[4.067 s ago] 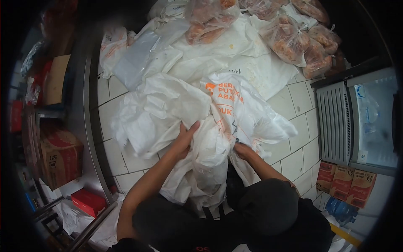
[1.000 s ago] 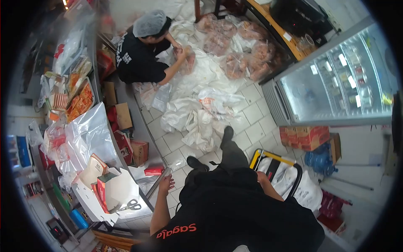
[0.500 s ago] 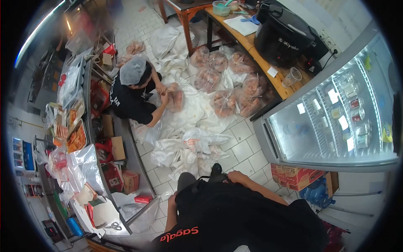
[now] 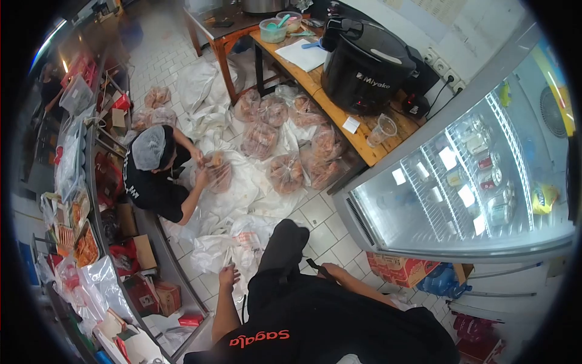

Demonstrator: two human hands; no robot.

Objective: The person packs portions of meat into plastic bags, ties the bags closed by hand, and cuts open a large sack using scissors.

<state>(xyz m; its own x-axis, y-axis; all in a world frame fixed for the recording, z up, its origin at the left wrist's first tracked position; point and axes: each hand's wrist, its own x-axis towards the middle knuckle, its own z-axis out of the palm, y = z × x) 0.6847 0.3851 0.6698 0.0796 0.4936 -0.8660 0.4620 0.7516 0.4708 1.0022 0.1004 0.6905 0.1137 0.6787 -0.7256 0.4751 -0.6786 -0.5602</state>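
Observation:
Low in front of me, beside my black apron [image 4: 339, 321], is my left hand [image 4: 228, 277]. Its fingers are closed, and what they hold, if anything, is too small to make out; crumpled white plastic sacks [image 4: 242, 239] lie on the floor beyond it. My right hand [image 4: 330, 272] grips a black strap [image 4: 316, 267] at the other side of my raised leg [image 4: 284, 246]. A crouching person in a hair net [image 4: 151, 148] has both hands at the top of a clear bag of reddish-brown food [image 4: 218, 173].
Several filled clear bags [image 4: 285, 173] lie on white sheeting near a wooden table [image 4: 357, 142] with a black cooker [image 4: 370, 70]. A lit glass-door fridge [image 4: 454, 242] stands to the right, above a red carton [image 4: 394, 269]. A cluttered steel shelf [image 4: 176, 291] runs along the left.
My view has turned, so the room appears shifted left. One leg has risen forward. My left hand has moved forward and out from my body; a black strap now shows in my right.

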